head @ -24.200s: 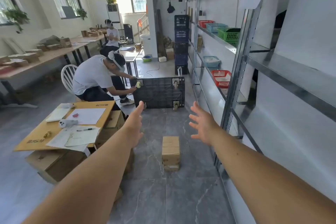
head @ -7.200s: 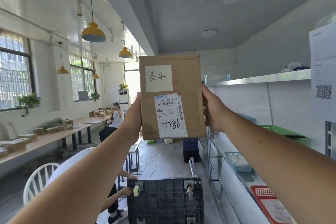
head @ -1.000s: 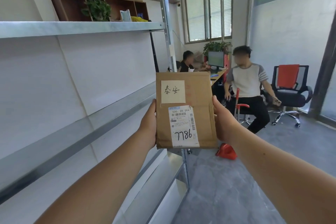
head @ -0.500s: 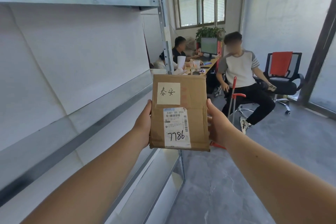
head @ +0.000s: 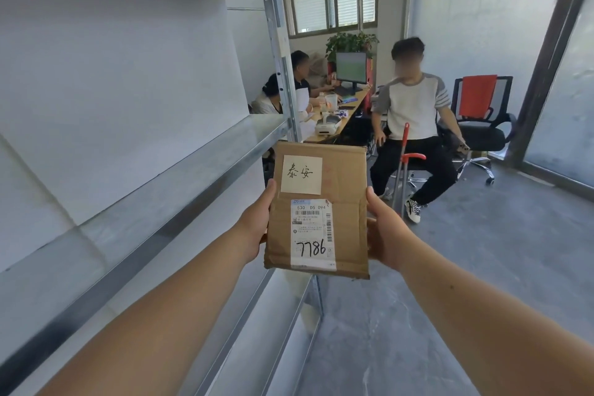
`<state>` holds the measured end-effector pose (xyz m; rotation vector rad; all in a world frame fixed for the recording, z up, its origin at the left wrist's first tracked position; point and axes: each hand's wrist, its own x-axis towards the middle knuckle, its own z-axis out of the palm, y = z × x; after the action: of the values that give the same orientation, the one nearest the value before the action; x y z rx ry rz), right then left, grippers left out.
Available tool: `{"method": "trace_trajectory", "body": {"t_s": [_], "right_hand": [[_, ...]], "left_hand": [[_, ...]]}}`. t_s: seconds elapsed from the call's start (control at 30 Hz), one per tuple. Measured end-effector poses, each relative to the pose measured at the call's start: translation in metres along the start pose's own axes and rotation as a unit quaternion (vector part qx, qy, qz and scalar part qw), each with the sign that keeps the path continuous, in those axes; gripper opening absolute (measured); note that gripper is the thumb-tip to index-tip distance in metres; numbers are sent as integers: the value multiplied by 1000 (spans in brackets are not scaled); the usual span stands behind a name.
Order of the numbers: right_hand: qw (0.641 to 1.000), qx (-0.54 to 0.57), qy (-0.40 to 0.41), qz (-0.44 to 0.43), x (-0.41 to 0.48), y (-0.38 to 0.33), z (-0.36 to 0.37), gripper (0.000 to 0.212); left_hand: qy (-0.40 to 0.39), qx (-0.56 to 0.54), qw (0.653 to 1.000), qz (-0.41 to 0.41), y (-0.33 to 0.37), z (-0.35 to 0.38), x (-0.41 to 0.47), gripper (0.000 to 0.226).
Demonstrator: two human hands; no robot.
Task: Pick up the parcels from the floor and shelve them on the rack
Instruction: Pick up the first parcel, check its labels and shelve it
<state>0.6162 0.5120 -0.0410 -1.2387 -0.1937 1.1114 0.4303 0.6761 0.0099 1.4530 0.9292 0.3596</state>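
I hold a flat brown cardboard parcel [head: 344,190] upright in front of me, with a handwritten note and a shipping label marked 7786 facing me. My left hand [head: 255,222] grips its left edge and my right hand [head: 384,235] grips its right edge, thumbs on the front. The grey metal rack [head: 180,170] runs along my left, its middle shelf level with the parcel's top; the parcel is just right of the shelf's front edge, near the rack's end post [head: 278,42].
A seated person [head: 414,125] is ahead right, beside a red-handled mop [head: 403,167] and a black office chair [head: 482,125]. Two more people sit at a desk [head: 337,122] with a monitor behind the rack's end. Grey floor [head: 482,267] lies to the right.
The parcel has sunk lower in my view and sits a little closer to the rack's end post. Both hands keep the same hold.
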Motion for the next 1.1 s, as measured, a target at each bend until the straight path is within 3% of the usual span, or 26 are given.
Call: {"method": "trace_trajectory", "body": {"t_s": [0.37, 0.57, 0.87, 1.0, 1.1], "right_hand": [[999, -5, 5, 45, 77, 12, -21, 61], [995, -8, -19, 93, 129, 9, -34, 58], [989, 8, -26, 148, 185, 39, -14, 67], [984, 9, -27, 175, 202, 59, -8, 94], [982, 21, -15, 189, 203, 66, 3, 65]], "left_hand": [[23, 85, 995, -43, -12, 15, 76, 45], [63, 128, 988, -65, -17, 25, 115, 55], [126, 267, 951, -95, -23, 14, 146, 41], [143, 269, 945, -119, -34, -1, 158, 35], [152, 296, 936, -117, -44, -11, 171, 33]]}}
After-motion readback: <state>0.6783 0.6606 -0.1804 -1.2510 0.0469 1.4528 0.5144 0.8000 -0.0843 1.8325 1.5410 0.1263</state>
